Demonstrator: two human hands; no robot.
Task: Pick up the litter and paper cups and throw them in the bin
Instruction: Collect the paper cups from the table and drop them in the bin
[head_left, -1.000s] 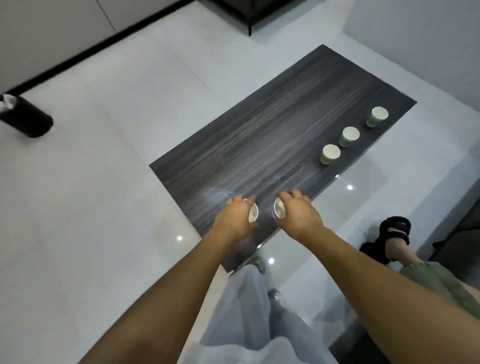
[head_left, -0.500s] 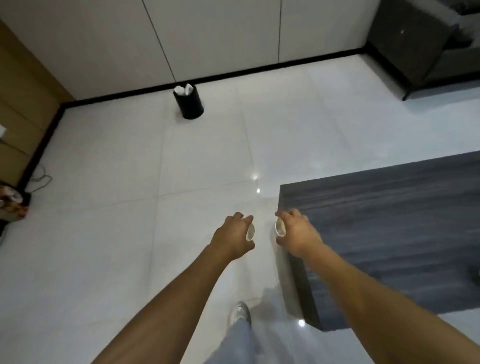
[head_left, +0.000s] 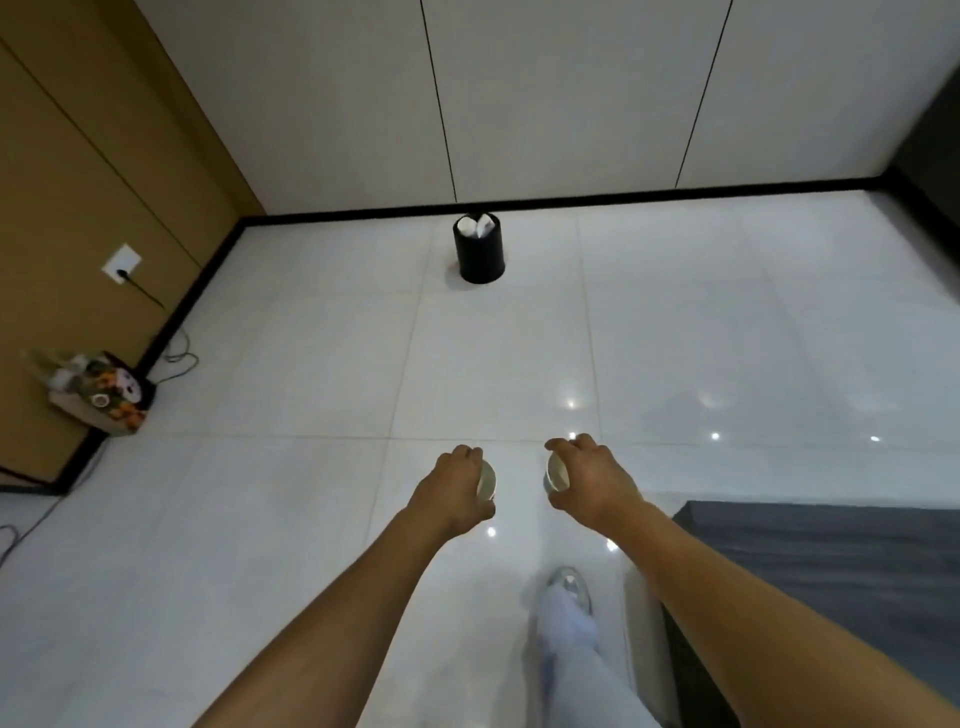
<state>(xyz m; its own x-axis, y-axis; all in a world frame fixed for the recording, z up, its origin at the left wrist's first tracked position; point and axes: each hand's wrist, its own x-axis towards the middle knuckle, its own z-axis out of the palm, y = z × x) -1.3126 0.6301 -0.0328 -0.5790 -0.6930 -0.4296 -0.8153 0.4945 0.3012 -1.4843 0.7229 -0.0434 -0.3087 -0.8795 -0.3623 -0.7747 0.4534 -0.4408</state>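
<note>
My left hand (head_left: 453, 488) grips a white paper cup (head_left: 487, 481), its mouth turned to the right. My right hand (head_left: 592, 480) grips a second paper cup (head_left: 556, 475), its mouth turned to the left. Both hands are held out in front of me over the white tiled floor, a short gap between them. A black round bin (head_left: 480, 254) stands on the floor straight ahead by the far wall, with white cups and paper showing at its top.
The corner of a dark wooden low table (head_left: 831, 571) is at the lower right. A bag of mixed items (head_left: 98, 395) sits by the brown wall at the left, with a cable (head_left: 176, 358) trailing from a wall socket (head_left: 121, 264). My leg and shoe (head_left: 569, 587) show below.
My view has swung from the table towards the bin, which now lies straight ahead and closer. Both hands keep hold of their cups.
</note>
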